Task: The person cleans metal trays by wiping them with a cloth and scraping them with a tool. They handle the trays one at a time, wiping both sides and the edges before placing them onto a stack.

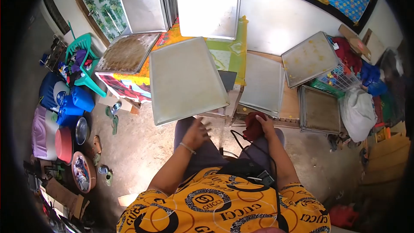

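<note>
Orange printed shirt (207,203) lay nearest. My right hand (268,127) had its fingers closed on a dark red cloth (253,127). My left hand (196,135) was open, fingers spread and blurred, near the lower edge of a large metal sheet tray (187,82); contact unclear. That tray slanted before the cloth-covered table (233,51), its face mostly unmarked: probably nearly done. Pale tray (262,82) on the wooden bench (291,103): few marks. Judged untreated: brown-stained stack (321,110), yellow-spotted tray (309,59), brown-stained tray (128,52). Farther, bright tray (208,6) and stack (143,4) stood upright; stack's inner faces hidden.
</note>
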Tool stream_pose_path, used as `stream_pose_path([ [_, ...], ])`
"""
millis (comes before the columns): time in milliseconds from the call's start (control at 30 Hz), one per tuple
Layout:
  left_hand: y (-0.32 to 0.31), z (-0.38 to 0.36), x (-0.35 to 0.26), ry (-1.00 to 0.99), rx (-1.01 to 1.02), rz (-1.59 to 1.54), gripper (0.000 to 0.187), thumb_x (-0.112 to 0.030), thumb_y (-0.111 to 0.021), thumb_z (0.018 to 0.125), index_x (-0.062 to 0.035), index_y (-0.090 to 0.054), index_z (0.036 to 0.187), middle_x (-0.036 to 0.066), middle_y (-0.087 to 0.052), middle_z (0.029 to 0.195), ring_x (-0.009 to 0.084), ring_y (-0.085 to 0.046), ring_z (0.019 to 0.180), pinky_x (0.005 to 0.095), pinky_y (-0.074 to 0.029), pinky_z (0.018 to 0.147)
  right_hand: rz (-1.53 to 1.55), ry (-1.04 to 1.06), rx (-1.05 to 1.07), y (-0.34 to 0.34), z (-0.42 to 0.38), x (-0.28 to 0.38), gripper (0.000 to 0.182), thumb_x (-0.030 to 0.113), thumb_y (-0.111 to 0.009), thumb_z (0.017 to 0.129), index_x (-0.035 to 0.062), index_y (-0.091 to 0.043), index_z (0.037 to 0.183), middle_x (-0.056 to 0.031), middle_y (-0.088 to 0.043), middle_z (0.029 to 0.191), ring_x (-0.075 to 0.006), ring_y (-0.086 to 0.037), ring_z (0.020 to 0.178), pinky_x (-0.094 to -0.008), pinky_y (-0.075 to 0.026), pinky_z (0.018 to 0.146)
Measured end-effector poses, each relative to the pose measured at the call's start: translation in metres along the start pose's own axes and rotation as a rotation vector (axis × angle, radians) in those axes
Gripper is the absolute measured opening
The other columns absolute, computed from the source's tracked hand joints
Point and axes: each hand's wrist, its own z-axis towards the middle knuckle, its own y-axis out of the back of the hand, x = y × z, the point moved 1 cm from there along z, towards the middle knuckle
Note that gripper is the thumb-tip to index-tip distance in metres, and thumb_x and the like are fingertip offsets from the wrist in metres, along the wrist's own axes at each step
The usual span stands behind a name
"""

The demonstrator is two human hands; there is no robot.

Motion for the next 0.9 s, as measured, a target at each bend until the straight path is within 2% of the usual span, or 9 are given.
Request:
stream_pose_path([
  [67,0.029,-0.007,-0.017,-0.170,-0.191,-0.415,0.047,-0.044,-0.052,0.089,-0.0144,-0.047,0.125,0.011,-0.047,0.129,0.0317,-0.043,0.121,0.0501,-0.032,0.100,0.041,-0.040,0.038,0.003,0.000,-0.004,0.035,0.021,-0.068,0.076,0.0018,-0.061,0.105,-0.0086,-0.064,0.098,-0.0181,-0.061,0.089,-0.0309,-0.048,0.080],
  [133,0.045,-0.025,-0.039,-0.422,-0.259,-0.459,0.043,-0.044,-0.052,0.089,-0.0124,-0.052,0.117,0.009,-0.049,0.125,0.0304,-0.046,0.118,0.0486,-0.034,0.099,0.205,-0.051,0.024,0.007,0.002,-0.007,0.034,0.020,-0.068,0.074,0.0024,-0.063,0.104,-0.0086,-0.065,0.095,-0.0190,-0.062,0.085,-0.0313,-0.049,0.078],
  [233,0.086,-0.046,-0.064,-0.578,-0.218,-0.616,0.045,-0.045,-0.052,0.088,-0.0108,-0.050,0.117,0.009,-0.050,0.125,0.0303,-0.046,0.117,0.0486,-0.034,0.100,0.547,-0.153,0.075,0.008,0.003,-0.001,0.032,0.019,-0.066,0.074,0.0041,-0.064,0.101,-0.0099,-0.066,0.094,-0.0230,-0.064,0.085,-0.0342,-0.051,0.079],
  [300,0.108,-0.059,-0.077,-0.587,-0.141,-0.572,0.043,-0.041,-0.050,0.091,-0.0080,-0.049,0.119,0.013,-0.052,0.122,0.0324,-0.048,0.117,0.0506,-0.038,0.099,0.779,-0.231,0.190,0.006,-0.002,0.013,0.038,0.024,-0.063,0.075,0.0046,-0.061,0.108,-0.0128,-0.065,0.103,-0.0292,-0.063,0.092,-0.0405,-0.051,0.085],
  [433,0.113,-0.064,-0.085,-0.570,-0.173,-0.359,0.036,-0.028,-0.042,0.096,-0.0014,-0.048,0.120,0.018,-0.051,0.124,0.0336,-0.052,0.115,0.0500,-0.044,0.097,0.947,-0.131,0.468,0.001,-0.017,0.054,0.055,0.031,-0.056,0.079,0.0027,-0.048,0.126,-0.0154,-0.057,0.120,-0.0291,-0.056,0.109,-0.0433,-0.044,0.097],
  [533,0.105,-0.067,-0.077,-0.537,-0.153,-0.333,0.035,-0.023,-0.039,0.098,0.0012,-0.046,0.121,0.017,-0.053,0.123,0.0324,-0.055,0.112,0.0477,-0.047,0.096,0.846,-0.102,0.509,0.002,-0.025,0.081,0.051,0.031,-0.055,0.083,0.0025,-0.048,0.125,-0.0149,-0.058,0.117,-0.0276,-0.057,0.107,-0.0418,-0.046,0.094],
  [733,0.096,-0.060,-0.082,-0.381,-0.204,-0.213,0.041,-0.037,-0.039,0.097,-0.0070,-0.046,0.124,0.010,-0.058,0.119,0.0280,-0.056,0.111,0.0431,-0.050,0.092,0.178,-0.118,0.315,-0.018,0.019,0.097,0.041,0.041,-0.051,0.091,0.0042,-0.059,0.109,-0.0107,-0.065,0.100,-0.0225,-0.063,0.090,-0.0363,-0.050,0.083],
  [867,0.089,-0.058,-0.091,-0.311,-0.206,-0.071,0.045,-0.043,-0.039,0.096,-0.0081,-0.048,0.123,0.008,-0.061,0.111,0.0229,-0.061,0.096,0.0379,-0.053,0.075,0.128,-0.419,0.499,-0.062,0.023,0.121,0.045,0.047,-0.052,0.089,0.0054,-0.062,0.104,-0.0101,-0.066,0.096,-0.0220,-0.064,0.086,-0.0355,-0.050,0.080],
  [900,0.092,-0.059,-0.088,-0.384,-0.206,-0.014,0.045,-0.040,-0.042,0.096,-0.0030,-0.048,0.122,0.009,-0.060,0.110,0.0218,-0.061,0.093,0.0359,-0.051,0.073,0.137,-0.475,0.535,-0.074,0.031,0.116,0.045,0.048,-0.054,0.088,0.0058,-0.064,0.102,-0.0105,-0.066,0.095,-0.0221,-0.063,0.086,-0.0358,-0.050,0.079],
])
